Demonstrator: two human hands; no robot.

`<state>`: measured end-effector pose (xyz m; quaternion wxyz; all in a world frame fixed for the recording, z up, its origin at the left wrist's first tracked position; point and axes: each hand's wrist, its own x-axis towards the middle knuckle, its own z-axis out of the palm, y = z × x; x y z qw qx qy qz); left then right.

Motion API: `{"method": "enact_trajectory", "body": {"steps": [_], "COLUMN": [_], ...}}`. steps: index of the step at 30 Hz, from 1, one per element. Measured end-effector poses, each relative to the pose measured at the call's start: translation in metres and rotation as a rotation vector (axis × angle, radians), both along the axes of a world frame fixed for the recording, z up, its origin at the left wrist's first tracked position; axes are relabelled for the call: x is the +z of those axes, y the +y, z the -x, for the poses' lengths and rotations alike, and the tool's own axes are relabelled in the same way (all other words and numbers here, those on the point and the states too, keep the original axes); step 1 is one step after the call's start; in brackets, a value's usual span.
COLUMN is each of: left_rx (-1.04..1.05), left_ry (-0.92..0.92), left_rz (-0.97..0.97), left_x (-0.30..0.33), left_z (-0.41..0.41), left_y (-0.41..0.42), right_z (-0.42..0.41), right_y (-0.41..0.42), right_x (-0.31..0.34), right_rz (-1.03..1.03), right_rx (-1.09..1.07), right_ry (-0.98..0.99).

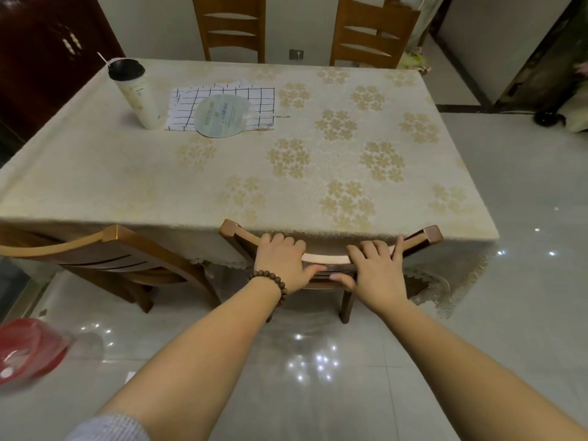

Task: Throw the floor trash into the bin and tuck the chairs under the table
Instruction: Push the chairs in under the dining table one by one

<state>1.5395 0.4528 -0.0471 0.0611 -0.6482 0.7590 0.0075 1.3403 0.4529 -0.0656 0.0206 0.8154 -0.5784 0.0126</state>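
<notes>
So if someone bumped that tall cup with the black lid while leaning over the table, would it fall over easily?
Probably yes. The tall cup is narrow for its height, so it looks apt to tip. It stands on the tablecloth, which could slide under it. Its round body would likely roll once down. How full it is cannot be seen.

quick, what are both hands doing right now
Left hand: closed, gripping the top rail of the chair at the table's near edge.
Right hand: closed, gripping the same rail, thumb underneath.
</notes>
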Motion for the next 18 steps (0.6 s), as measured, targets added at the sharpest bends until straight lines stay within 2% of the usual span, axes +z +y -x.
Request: {"method": "enact_trajectory", "body": {"steps": [3, 7, 18], "left_rx": [0.015, 0.029, -0.034], "left_ry": [-0.02, -0.018, -0.052], "left_rz": [-0.009, 0.011, 0.032], "left_x": [0.0, -0.002, -0.003], "left_z": [0.003, 0.005, -0.029], "left_y": [0.004, 0.013, 0.001], "right_z": [-0.005, 0.003, -0.028], "right_y": [0.0, -0.003, -0.008], "right_x": [-0.002, -0.007, -0.007], "right_rz": [0.067, 0.103, 0.062], "right_rx": [-0.037, 0.023, 0.011], "right_ry": [-0.041, -0.057, -0.078]}}
